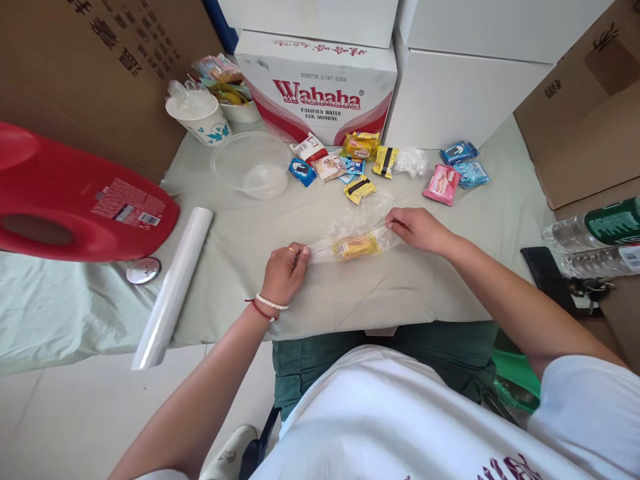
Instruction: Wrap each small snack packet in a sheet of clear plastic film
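Observation:
Between my two hands a thin sheet of clear plastic film (323, 253) is pulled taut sideways, low over the cloth. A yellow-wrapped snack (357, 247) lies within the film. My left hand (286, 272) pinches the film's left end between thumb and fingers. At the opposite end, my right hand (413, 229) pinches the gathered film with its fingers closed. Loose, crumpled film spreads just behind the snack. A small yellow packet with a dark stripe (360, 190) is close behind that. Whether the film is a bag or a loose sheet I cannot tell.
Several wrapped snacks, a pink packet (442, 185) and a clear round bowl (253, 170) stand along the back before a Wahaha carton (320, 93). On the left are a white roll (175, 287) and a red jug (80, 200). Bottles (600, 260) and a phone (547, 277) lie right.

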